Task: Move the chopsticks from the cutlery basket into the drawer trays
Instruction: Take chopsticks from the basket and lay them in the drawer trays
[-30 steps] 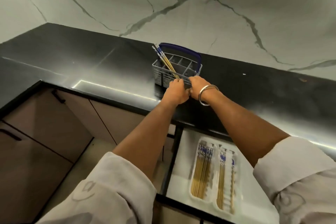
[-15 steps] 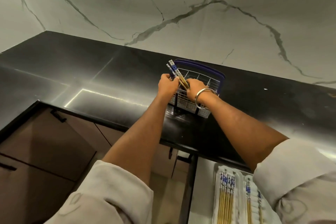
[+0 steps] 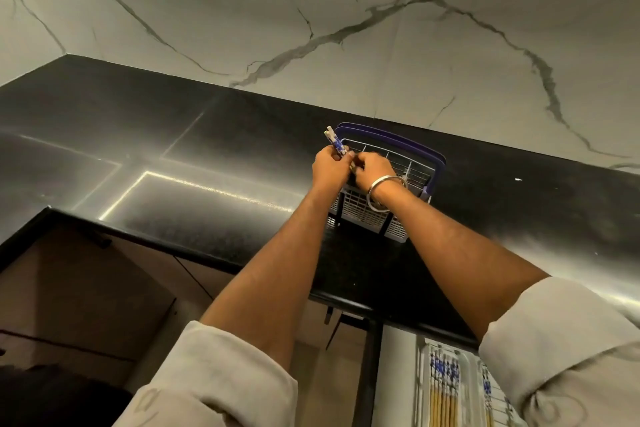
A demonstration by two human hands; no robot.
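- Chopsticks (image 3: 333, 141): we held a small bundle over the left corner of the cutlery basket (image 3: 391, 170), blue-patterned tips poking up past our knuckles; lower ends hidden, so whether they had cleared the compartment we could not tell.
- Left hand (image 3: 330, 168): curled around the bundle.
- Right hand (image 3: 372, 172): fingers bent and pressed against the left, apparently helping gather the same sticks; bangle (image 3: 384, 194) on the wrist.
- Step in hand, by our judgement: pick-up from the basket, with the carry to the drawer trays (image 3: 465, 388) yet to come.
- Next move called for: a straight lift clear of the basket rim, then a swing down and right.
- Trays: already stocked with chopsticks in two slots, at lower right below the tabletop (image 3: 207, 156).
- Edges: the tabletop's front edge lay between basket and drawer; our arms had open air above it.
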